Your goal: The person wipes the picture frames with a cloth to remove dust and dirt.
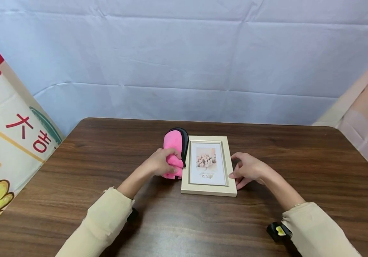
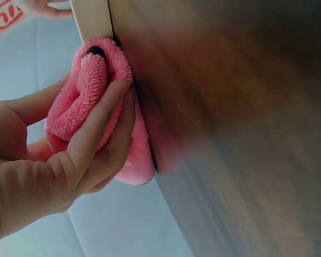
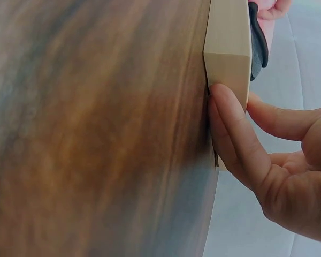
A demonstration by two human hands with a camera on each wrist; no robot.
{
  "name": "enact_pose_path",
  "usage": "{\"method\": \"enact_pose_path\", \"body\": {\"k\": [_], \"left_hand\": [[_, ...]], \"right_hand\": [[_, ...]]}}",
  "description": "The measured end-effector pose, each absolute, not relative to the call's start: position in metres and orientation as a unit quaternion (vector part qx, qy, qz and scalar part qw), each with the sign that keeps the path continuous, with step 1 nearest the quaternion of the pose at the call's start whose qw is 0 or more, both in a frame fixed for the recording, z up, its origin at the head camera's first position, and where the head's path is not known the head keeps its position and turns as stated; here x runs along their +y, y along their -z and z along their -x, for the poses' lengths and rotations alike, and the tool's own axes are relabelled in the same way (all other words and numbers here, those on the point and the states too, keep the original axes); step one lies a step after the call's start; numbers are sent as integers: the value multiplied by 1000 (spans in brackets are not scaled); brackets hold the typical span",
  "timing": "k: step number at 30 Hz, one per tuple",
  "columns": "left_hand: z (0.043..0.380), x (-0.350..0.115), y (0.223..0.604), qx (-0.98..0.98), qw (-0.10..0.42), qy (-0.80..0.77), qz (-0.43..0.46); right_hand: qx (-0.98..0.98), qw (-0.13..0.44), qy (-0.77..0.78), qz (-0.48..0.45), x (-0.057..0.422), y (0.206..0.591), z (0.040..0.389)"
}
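Note:
A pink plush slipper (image 1: 172, 140) with a dark sole lies against the left side of a cream picture frame (image 1: 185, 178). My left hand (image 1: 162, 162) grips its near part; in the left wrist view, fingers curl round the fluffy pink slipper (image 2: 85, 101). The frame lies face up on the table, showing a flower print and "free style" lettering. At its right edge, my right hand (image 1: 248, 167) pinches the border. The right wrist view shows the thumb over the top of the picture frame (image 3: 227, 69) and fingers against its side, near the tabletop.
The dark wood-grain table (image 1: 106, 142) has rounded far corners. Behind it hangs a pale, creased cloth (image 1: 177, 64). Printed cloth (image 1: 13, 132) hangs at the left, with another at the right. Dark straps show at both wrists.

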State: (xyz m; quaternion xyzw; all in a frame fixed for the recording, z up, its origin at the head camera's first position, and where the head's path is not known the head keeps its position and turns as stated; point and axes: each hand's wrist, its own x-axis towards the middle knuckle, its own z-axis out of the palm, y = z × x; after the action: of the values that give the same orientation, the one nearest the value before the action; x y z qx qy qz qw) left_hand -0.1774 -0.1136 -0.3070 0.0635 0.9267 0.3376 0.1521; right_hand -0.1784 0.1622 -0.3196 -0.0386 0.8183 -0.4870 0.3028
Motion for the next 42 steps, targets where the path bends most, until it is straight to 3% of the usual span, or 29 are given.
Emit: {"method": "enact_pose_path", "body": {"k": [14,42], "left_hand": [[206,-110,307,893,186,-409,-20],[201,-86,287,918,159,-358,-58]], "right_hand": [[818,304,487,40,162,320,178],[815,307,489,46,162,321,177]]}}
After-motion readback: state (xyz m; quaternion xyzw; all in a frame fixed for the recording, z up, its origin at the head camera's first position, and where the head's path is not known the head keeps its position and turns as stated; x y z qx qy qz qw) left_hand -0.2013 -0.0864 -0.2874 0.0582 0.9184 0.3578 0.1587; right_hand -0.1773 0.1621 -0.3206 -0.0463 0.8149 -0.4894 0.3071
